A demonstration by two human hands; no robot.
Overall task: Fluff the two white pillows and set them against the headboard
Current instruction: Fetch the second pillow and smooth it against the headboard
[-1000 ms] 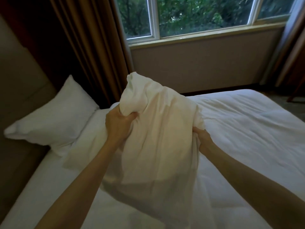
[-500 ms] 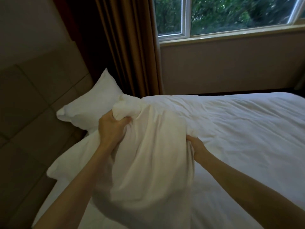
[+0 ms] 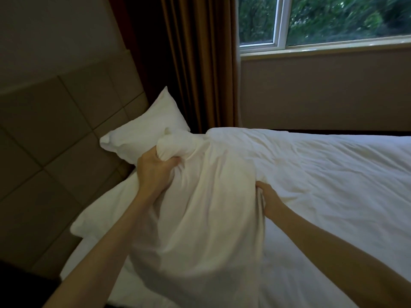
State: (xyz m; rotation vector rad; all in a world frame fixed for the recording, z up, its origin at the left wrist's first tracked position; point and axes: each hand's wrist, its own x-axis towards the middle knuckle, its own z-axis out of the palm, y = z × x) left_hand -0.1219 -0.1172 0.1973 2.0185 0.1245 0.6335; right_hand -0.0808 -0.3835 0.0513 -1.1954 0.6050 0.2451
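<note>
I hold a limp white pillow (image 3: 206,210) over the bed, near its head end. My left hand (image 3: 155,170) is clenched on its top left corner, bunching the cloth. My right hand (image 3: 270,200) grips its right edge. A second white pillow (image 3: 146,130) leans upright against the tan padded headboard (image 3: 55,130) at the far side, just behind the held one. The lower part of the held pillow hangs toward me and hides the sheet under it.
A white duvet (image 3: 322,174) covers the bed to the right. Brown curtains (image 3: 200,63) hang behind the far pillow, beside a window (image 3: 322,21) above a beige wall panel. A folded-back white sheet edge (image 3: 95,214) lies by the headboard on the left.
The held pillow has dropped lower and moved left toward the headboard, both hands still gripping it. My view has turned left, showing more headboard.
</note>
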